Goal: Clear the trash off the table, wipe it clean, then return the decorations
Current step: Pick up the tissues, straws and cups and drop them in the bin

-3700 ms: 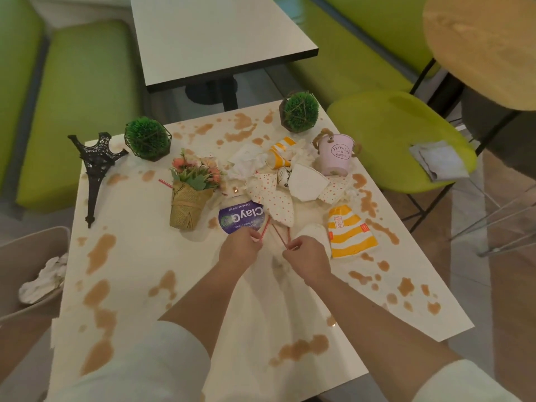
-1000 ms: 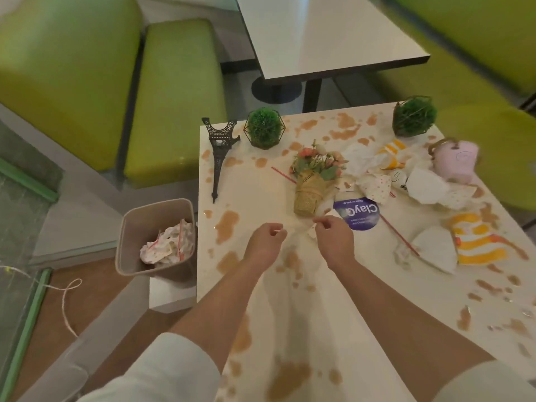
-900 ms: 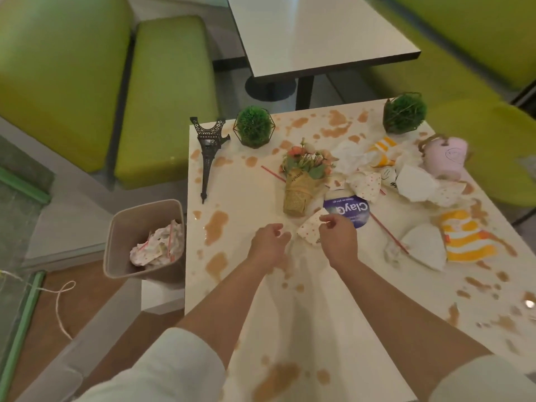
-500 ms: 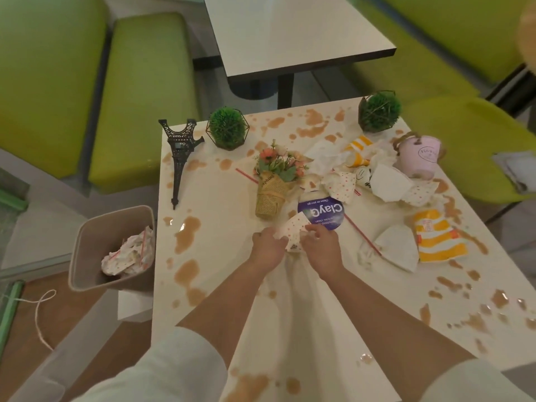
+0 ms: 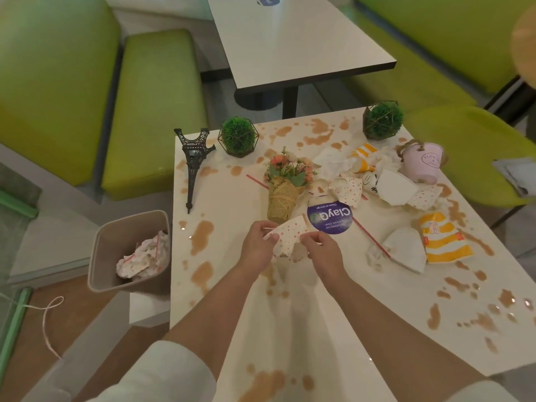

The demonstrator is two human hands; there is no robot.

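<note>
Both my hands hold a crumpled polka-dot paper cup [image 5: 290, 235] just above the stained white table [image 5: 333, 329]. My left hand [image 5: 258, 248] pinches its left edge and my right hand [image 5: 322, 253] grips its right side. More trash lies to the right: polka-dot cups [image 5: 348, 188], white napkins [image 5: 333, 163], striped yellow cups [image 5: 442, 242], a flattened white cup [image 5: 406, 252] and red straws [image 5: 369, 236]. Decorations stand at the back: a flower bouquet [image 5: 285, 187], a fallen Eiffel tower model [image 5: 193, 163], two green ball plants [image 5: 238, 137] and a pink bucket [image 5: 423, 162].
A beige trash bin [image 5: 104, 256] with crumpled paper in it stands on the floor left of the table. A round purple sticker [image 5: 330, 217] sits mid-table. Brown spill stains cover the top. Green benches, a second table [image 5: 290, 39] and a green chair [image 5: 470, 146] surround it.
The paper and straws I held went into the bin at left. My hands came back to the table, and both took hold of the polka-dot cup beside the purple sticker.
</note>
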